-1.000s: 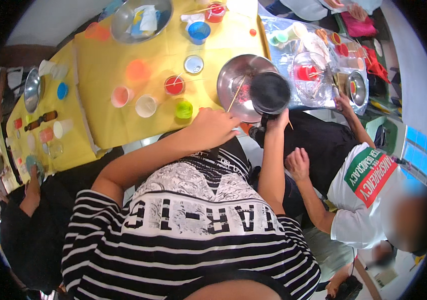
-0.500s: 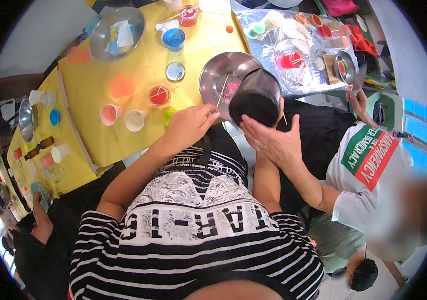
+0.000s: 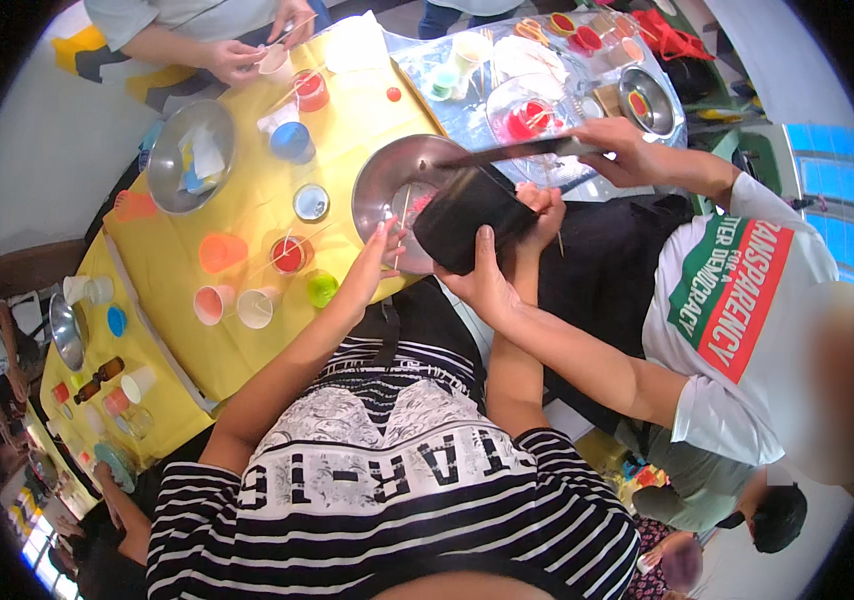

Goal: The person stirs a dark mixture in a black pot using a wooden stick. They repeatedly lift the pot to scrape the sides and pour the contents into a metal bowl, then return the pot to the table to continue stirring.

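Observation:
A metal mixing bowl (image 3: 372, 180) stands at the table's near edge, with pink-red bits and a thin wooden stick (image 3: 405, 208) inside. My left hand (image 3: 379, 258) grips its near-left rim, fingertips close to the stick. Over the bowl a black pot (image 3: 472, 215) is tilted. My right hand (image 3: 544, 218) holds the pot's right side, partly hidden behind it; another thin stick shows below that hand. A co-worker's hand (image 3: 487, 285) supports the pot's near side. In the co-worker's other hand (image 3: 622, 152), a knife (image 3: 517, 152) reaches over the pot; its blade is blurred.
Left of the bowl stand a jar of red stuff (image 3: 290, 255), paper cups (image 3: 257, 307), a green cup (image 3: 322, 289) and a blue cup (image 3: 292, 142). Another metal bowl (image 3: 162, 190) holds cloths. A foil-covered table (image 3: 467, 110) lies at the back right. Another person's hands (image 3: 237, 60) are across the table.
The co-worker has brought the knife from the far right across to the pot. The pot has tipped further, and the co-worker's other hand now rests against it. Another person has appeared across the table.

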### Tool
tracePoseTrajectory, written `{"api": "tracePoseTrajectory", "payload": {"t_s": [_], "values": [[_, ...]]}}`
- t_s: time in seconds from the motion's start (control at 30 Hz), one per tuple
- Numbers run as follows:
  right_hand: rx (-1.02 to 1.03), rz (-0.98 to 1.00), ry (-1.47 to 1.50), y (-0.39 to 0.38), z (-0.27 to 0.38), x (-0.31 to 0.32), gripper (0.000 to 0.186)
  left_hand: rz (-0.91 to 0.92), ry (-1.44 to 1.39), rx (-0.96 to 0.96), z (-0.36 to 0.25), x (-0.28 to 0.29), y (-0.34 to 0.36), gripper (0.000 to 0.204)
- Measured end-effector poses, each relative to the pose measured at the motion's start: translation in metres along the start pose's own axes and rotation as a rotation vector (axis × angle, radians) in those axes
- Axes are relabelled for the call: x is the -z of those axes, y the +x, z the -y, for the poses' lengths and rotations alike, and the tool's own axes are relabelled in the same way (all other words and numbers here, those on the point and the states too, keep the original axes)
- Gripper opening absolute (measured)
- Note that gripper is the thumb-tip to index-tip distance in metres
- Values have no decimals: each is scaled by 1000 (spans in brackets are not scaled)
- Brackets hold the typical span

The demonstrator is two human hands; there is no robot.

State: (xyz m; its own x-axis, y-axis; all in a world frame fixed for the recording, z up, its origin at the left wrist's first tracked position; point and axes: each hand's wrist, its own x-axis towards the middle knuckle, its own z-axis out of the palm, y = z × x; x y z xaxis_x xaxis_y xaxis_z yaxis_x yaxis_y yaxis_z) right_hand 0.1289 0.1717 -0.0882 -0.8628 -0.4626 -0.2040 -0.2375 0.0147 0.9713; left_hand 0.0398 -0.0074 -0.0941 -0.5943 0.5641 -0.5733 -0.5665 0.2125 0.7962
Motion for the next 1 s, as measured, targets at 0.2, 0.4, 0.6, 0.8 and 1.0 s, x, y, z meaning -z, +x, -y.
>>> {"api": "tracePoseTrajectory", "payload": {"t_s": [0.2,0.4,0.6,0.8,1.0], "values": [[343,-111,-746,4,4,-17,74,-49,-65,18,7,8,-20,43],[271,-174,-1562,12,-73,-30,51,-25,-137,-18,11,17,-41,35],[1435,446,-1857,49,87,-12,32,-198,-273,-120,4,18,-66,26],[1677,59,-1882,-15,82,29,37,-489,-321,-370,0,46,-86,23],[1659,58,-1763,-20,99,30,36,-412,-164,-413,-26,45,-88,30]]}}
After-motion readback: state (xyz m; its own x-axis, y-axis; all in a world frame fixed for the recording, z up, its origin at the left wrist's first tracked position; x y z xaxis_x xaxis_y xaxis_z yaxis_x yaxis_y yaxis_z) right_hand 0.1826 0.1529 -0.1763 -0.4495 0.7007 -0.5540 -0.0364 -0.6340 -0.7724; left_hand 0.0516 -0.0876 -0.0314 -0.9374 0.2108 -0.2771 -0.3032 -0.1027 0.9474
